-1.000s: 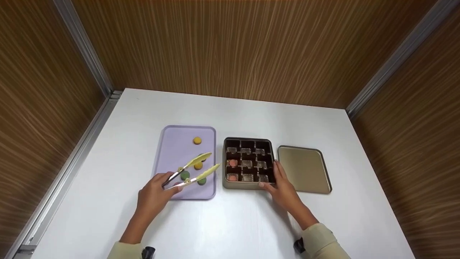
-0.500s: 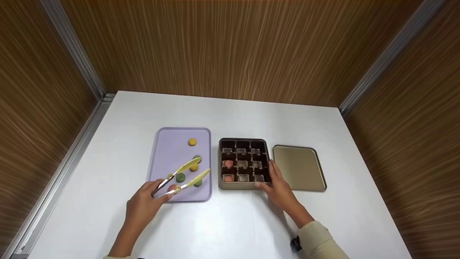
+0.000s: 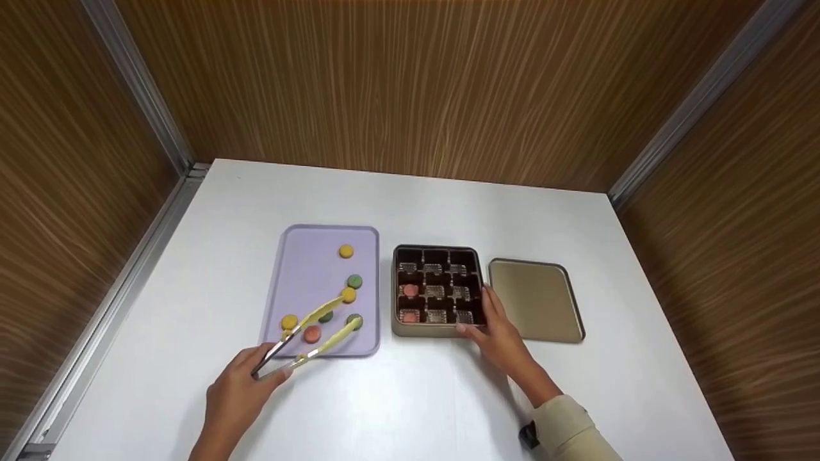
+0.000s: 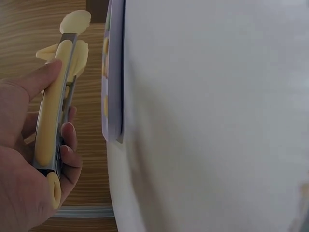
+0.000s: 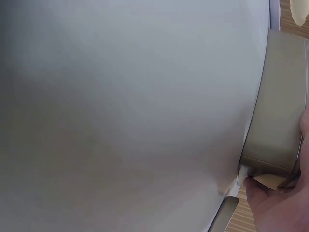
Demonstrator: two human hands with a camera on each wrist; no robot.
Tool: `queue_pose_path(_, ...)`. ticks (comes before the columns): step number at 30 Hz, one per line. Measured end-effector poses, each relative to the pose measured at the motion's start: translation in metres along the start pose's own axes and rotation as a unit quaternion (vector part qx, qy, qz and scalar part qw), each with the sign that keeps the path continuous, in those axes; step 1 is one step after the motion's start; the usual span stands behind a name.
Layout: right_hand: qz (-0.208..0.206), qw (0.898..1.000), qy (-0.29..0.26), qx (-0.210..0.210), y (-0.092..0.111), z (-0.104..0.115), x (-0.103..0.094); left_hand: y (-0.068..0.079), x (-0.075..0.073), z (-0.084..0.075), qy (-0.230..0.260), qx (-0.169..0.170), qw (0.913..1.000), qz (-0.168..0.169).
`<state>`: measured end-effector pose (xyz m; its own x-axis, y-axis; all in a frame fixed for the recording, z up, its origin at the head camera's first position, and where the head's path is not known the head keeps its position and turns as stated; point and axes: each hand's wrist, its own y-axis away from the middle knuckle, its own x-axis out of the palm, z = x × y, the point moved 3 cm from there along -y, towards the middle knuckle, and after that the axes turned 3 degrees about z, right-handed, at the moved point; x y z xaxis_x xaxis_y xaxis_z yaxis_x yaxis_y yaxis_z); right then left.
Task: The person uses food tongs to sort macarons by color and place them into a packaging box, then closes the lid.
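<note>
Over at the person's left, the left hand (image 3: 234, 390) has a pair of tongs (image 3: 314, 315) in its grip, thumb along one arm and fingers curled round the other. The grip looks loose enough to let the arms spring wide, and nothing sits between the yellow tips. From the left wrist you can see a gap under them, so they're held above the purple tray (image 3: 314, 256), which lies just ahead of that hand, I'd say for an easy reach.

On the tray are three yellow, three green and one reddish round pieces (image 3: 312, 334), mostly gathered beneath and around the tongs; one yellow piece (image 3: 346, 251) lies apart, farthest from the hand.

Between the two hands stands the box (image 3: 423, 330), just beside the tray, so the carry across would be short. Its divided insert has reddish pieces (image 3: 410, 291) in the middle and near compartments of the column closest to the left hand.

The right hand (image 3: 503, 339) holds the box's near corner, thumb at the front, fingers along the side, presumably to steady it. Just beyond that hand's outer side lies a flat lid (image 3: 537, 301), seemingly out of the way.
</note>
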<state>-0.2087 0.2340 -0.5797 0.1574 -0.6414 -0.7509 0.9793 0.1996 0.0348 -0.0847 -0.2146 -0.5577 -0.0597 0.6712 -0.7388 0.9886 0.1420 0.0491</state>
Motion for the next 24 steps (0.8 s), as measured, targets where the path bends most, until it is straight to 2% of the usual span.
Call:
queue_pose_path(11,0.010,1.000,-0.004,0.011,0.001,-0.004,0.000,0.020,-0.005,0.021,0.003,-0.055,0.9981,0.027)
queue_pose_path(24,0.013,1.000,-0.001,0.015,-0.001,-0.002,-0.001,0.023,-0.011,0.028,-0.006,-0.074,0.9970,0.020)
